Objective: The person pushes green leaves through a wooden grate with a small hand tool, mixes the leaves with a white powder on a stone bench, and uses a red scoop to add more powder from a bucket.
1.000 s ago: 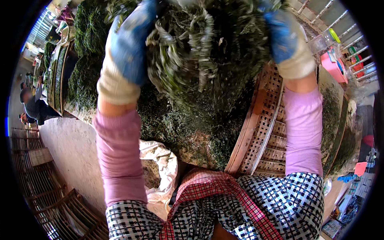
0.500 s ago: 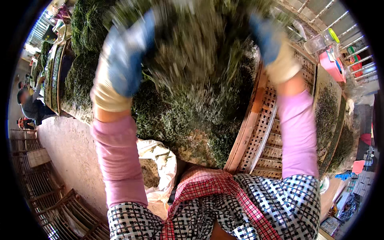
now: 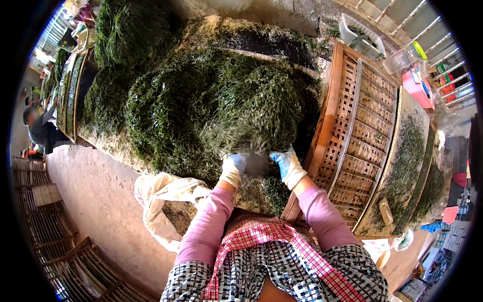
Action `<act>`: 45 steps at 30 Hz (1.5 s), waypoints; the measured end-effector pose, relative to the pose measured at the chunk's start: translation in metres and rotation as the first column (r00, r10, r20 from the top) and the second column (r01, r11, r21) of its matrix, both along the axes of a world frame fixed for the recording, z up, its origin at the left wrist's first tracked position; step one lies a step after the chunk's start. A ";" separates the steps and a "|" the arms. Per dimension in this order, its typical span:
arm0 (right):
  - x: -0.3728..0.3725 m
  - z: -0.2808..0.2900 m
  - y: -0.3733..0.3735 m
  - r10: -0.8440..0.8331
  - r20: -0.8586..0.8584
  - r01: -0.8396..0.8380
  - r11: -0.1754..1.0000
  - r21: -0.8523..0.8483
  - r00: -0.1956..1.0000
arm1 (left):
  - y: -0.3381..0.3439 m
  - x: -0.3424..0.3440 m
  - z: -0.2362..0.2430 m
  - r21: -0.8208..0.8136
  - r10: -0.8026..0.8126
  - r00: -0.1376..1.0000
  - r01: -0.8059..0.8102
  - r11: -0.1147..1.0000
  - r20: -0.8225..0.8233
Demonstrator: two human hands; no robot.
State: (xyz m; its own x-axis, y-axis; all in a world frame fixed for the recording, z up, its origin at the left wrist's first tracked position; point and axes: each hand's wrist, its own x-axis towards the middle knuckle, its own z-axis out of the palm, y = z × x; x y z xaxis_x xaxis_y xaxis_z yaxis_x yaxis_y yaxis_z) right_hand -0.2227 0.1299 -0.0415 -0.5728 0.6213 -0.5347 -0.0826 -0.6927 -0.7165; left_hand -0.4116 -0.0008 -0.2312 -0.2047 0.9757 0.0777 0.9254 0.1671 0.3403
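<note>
A clump of dark green, stringy leafy strands [image 3: 259, 108] lies over a larger heap of the same stuff in front of me, its near edge smeared by motion. My left hand [image 3: 235, 167], in a blue and cream glove, is closed on the near left part of that edge. On the near right part my right hand [image 3: 288, 165], gloved alike, is closed too. Most of the fingertips are hidden under the strands. The rest of the heap [image 3: 161, 110] spreads to the left of the clump.
A wood-framed woven bamboo rack [image 3: 365, 131] leans close by my right arm. White sacking [image 3: 161, 194] hangs at the near left edge. Beyond the rack stand a clear plastic tub [image 3: 359, 35] and a pink box [image 3: 417, 90]. A person [image 3: 40, 131] is at the far left.
Both hands have come down and in toward me, and closer together. The strands, lifted and blurred at the top before, now lie on the heap.
</note>
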 end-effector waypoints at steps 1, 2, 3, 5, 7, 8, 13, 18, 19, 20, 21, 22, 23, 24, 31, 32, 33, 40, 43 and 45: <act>0.028 0.022 0.016 -0.053 0.062 0.051 0.998 0.040 0.997 | 0.034 0.024 0.107 -0.347 -0.021 0.994 0.058 0.936 0.109; 0.027 0.057 0.014 -0.032 0.057 0.028 0.997 0.072 0.998 | 0.028 0.017 0.175 -0.423 0.053 0.987 0.015 0.906 0.149; 0.021 0.093 0.014 0.002 0.044 -0.008 0.993 0.119 0.999 | 0.019 0.009 0.212 -0.495 0.147 0.973 -0.040 0.868 0.178; 0.011 0.163 0.019 0.065 0.012 -0.066 0.956 0.285 0.998 | 0.001 -0.024 0.233 0.102 -0.028 0.983 0.009 0.995 0.183; 0.009 0.227 0.031 0.100 -0.020 -0.077 0.866 0.494 0.995 | 0.010 -0.046 0.309 0.235 -0.023 0.759 -0.172 0.957 0.650; 0.007 0.258 0.038 0.119 -0.033 -0.074 0.789 0.610 0.992 | 0.012 -0.054 0.355 0.240 -0.027 0.623 -0.260 0.935 0.782; 0.007 0.381 0.062 0.202 -0.139 0.085 0.253 0.964 0.970 | 0.025 -0.091 0.551 0.630 -0.258 0.920 0.016 0.777 0.294; -0.021 0.387 0.103 0.106 0.322 -0.293 -0.224 0.929 0.941 | 0.058 -0.133 0.598 0.473 -0.065 0.921 0.256 0.843 -0.383; -0.025 0.386 0.114 0.120 0.325 -0.271 -0.330 0.904 0.938 | 0.065 -0.133 0.602 0.454 -0.047 0.908 0.252 0.855 -0.416; -0.025 0.386 0.121 0.133 0.321 -0.258 -0.350 0.900 0.938 | 0.071 -0.132 0.606 0.454 -0.041 0.904 0.253 0.855 -0.426; -0.024 0.387 0.125 0.171 0.286 -0.245 -0.226 0.943 0.943 | 0.078 -0.128 0.609 0.468 -0.040 0.907 0.254 0.846 -0.420; -0.031 0.386 0.125 0.227 0.222 -0.208 -0.087 0.974 0.948 | 0.073 -0.128 0.616 0.466 -0.024 0.903 0.244 0.850 -0.429; -0.034 0.386 0.124 0.235 0.231 -0.235 -0.013 0.972 0.944 | 0.071 -0.128 0.624 0.476 -0.009 0.894 0.248 0.844 -0.448; -0.036 0.387 0.124 0.243 0.240 -0.262 0.061 0.963 0.940 | 0.070 -0.128 0.631 0.475 0.003 0.889 0.242 0.846 -0.459; -0.061 0.455 0.065 0.076 0.192 -0.204 0.217 0.955 0.979 | 0.082 -0.143 0.590 0.434 0.076 0.958 0.055 0.899 -0.278; -0.045 0.442 0.102 0.277 0.076 -0.155 0.278 0.948 0.958 | 0.107 -0.137 0.563 0.410 0.057 0.987 0.010 0.912 -0.150; -0.042 0.412 0.135 0.241 0.069 -0.149 0.332 0.931 0.968 | 0.111 -0.136 0.540 0.321 0.118 0.991 -0.092 0.943 -0.064; -0.091 0.299 0.156 0.140 0.636 -0.593 0.554 0.585 0.759 | -0.024 -0.116 0.306 -0.119 0.628 0.777 -0.620 0.775 0.045; -0.137 0.288 0.105 0.033 0.955 -0.953 -0.051 0.297 0.296 | -0.065 -0.098 0.224 -0.233 0.658 0.751 -0.650 0.723 -0.052; -0.172 0.227 0.123 -0.105 0.960 -0.936 -0.269 0.225 0.261 | -0.076 -0.099 0.149 -0.214 0.647 0.745 -0.666 0.714 -0.160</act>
State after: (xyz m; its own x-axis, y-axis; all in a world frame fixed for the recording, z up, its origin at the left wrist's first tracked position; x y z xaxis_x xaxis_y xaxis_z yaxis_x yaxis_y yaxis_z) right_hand -0.3945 0.2526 0.1857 -0.8569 0.4045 -0.3195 0.4587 0.8812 -0.1146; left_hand -0.5103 -0.0764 -0.0821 -0.8046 0.5852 -0.1010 0.5701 0.8088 0.1446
